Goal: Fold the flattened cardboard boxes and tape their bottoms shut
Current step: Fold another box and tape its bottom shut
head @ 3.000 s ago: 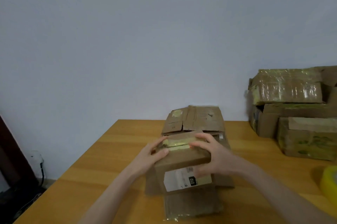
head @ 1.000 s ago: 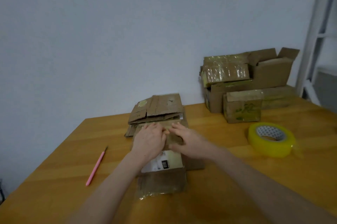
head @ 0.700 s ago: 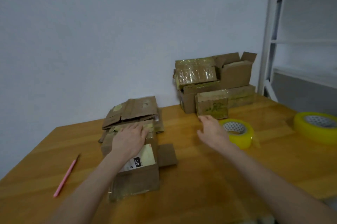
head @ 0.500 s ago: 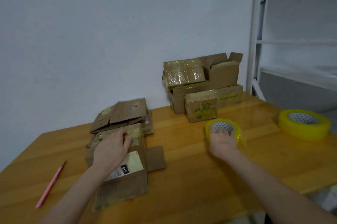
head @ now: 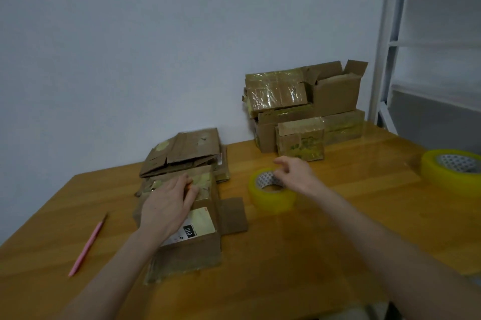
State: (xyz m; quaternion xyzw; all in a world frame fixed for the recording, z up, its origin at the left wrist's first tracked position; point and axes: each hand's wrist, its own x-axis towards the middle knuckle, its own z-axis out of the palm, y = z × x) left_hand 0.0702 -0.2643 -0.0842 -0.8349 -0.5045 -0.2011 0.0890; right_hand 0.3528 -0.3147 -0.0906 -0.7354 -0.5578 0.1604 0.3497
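Note:
A small cardboard box [head: 192, 249] with a white label lies on the wooden table [head: 312, 254], one side flap sticking out to the right. My left hand [head: 166, 207] lies palm down on its top and holds the taped flaps shut. A yellow tape roll [head: 270, 196] sits just right of the box. My right hand [head: 295, 174] is on the roll's far rim, fingers curled over it. Behind the box lies a stack of flattened cardboard boxes [head: 184, 150].
Several folded, taped boxes [head: 302, 111] are piled against the wall at the back right. A second yellow tape roll [head: 453, 168] sits at the right edge. A pink pen [head: 87, 248] lies at the left. A white metal frame [head: 385, 41] stands to the right.
My right hand left the box, reached right to the tape roll and drew it closer to the box. My left hand stayed pressed on the box. My view swung right.

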